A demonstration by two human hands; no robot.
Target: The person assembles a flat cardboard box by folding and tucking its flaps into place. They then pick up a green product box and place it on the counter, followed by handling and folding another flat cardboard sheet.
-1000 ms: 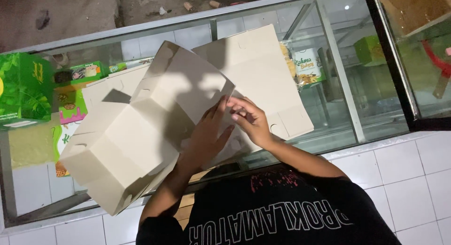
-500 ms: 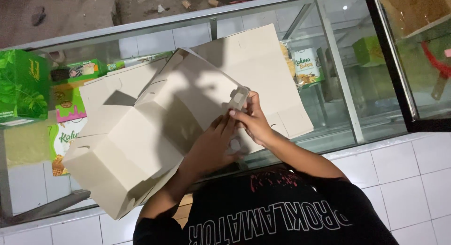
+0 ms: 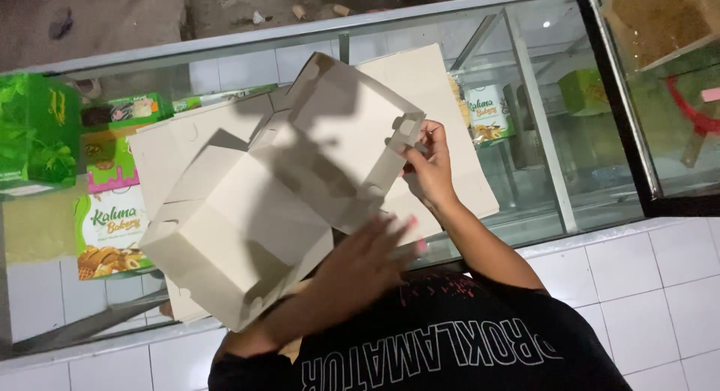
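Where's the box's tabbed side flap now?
In the head view, right of centre: the tabbed side flap of the white cardboard box is pinched by the right hand.

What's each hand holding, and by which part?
Right hand pinches the white cardboard box by a tabbed flap at its upper right edge. Left hand lies against the box's near side.

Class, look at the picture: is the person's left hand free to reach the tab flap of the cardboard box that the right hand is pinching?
Probably yes. The left hand lies open on the cardboard box, just below the tab flap pinched by the right hand, with only bare cardboard between.
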